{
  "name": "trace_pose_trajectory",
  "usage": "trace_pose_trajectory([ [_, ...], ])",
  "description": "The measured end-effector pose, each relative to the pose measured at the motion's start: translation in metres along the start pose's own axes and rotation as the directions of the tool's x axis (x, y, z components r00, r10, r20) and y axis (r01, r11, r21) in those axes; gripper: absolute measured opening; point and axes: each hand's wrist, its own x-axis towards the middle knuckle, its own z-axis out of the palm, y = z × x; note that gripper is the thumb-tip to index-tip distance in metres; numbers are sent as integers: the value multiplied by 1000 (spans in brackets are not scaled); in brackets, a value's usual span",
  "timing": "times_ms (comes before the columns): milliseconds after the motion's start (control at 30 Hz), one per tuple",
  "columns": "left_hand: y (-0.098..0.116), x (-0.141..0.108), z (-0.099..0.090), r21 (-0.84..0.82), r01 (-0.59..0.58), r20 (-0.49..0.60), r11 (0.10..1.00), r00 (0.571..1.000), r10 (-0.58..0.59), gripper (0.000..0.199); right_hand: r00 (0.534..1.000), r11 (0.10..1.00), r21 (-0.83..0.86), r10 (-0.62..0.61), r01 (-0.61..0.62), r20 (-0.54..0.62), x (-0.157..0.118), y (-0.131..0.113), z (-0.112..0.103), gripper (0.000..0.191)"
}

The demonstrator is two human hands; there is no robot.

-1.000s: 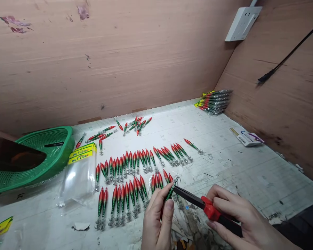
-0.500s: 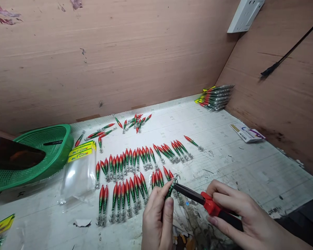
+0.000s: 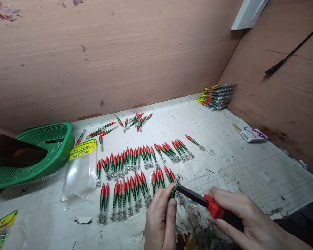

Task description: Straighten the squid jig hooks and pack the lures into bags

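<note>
Pinched between the fingers and thumb of my left hand is a squid lure, its hook end pointing up and away from me. Most of its body is hidden by the fingers. My right hand is closed round red-and-black pliers. The long dark jaws of the pliers reach left to the lure just below its hooks; whether they grip it I cannot tell. Beyond my left hand, red-and-green lures lie in two rows, a front row and a back row, mostly with hooks toward me.
A green basket with a dark brown object in it stands at left, beside clear BCT LURE bags. Loose lures lie at the back. Packed lures are stacked in the corner; a small white box lies at right.
The whole view has shifted slightly. My hands keep the same hold on the lure and pliers, with the jaws still at the hook end.
</note>
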Motion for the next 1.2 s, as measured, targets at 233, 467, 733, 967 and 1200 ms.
trace_pose_trajectory([
  [233, 20, 48, -14, 84, -265, 185, 961, 951, 246, 34, 978, 980, -63, 180, -187, -104, -9, 43, -16, 23],
  [467, 17, 128, 25, 181, -912, 869, 369, 324, 374, 12, 862, 888, -332, 125, -318, -491, -11, 113, -36, 36],
  [733, 22, 142, 13, 344, -893, 822, 288, 435, 367, 24, 780, 715, -541, 12, -444, -625, 5, 161, -52, 39],
  [967, 53, 232, -46, 831, -402, 208, 386, 867, 453, 25, 738, 566, -642, -85, -517, -669, 46, 177, -67, 39],
  [1200, 76, 323, -29, 910, -193, 50, 368, 930, 364, 32, 951, 574, -818, -237, -29, -200, 237, 122, -33, 15],
])
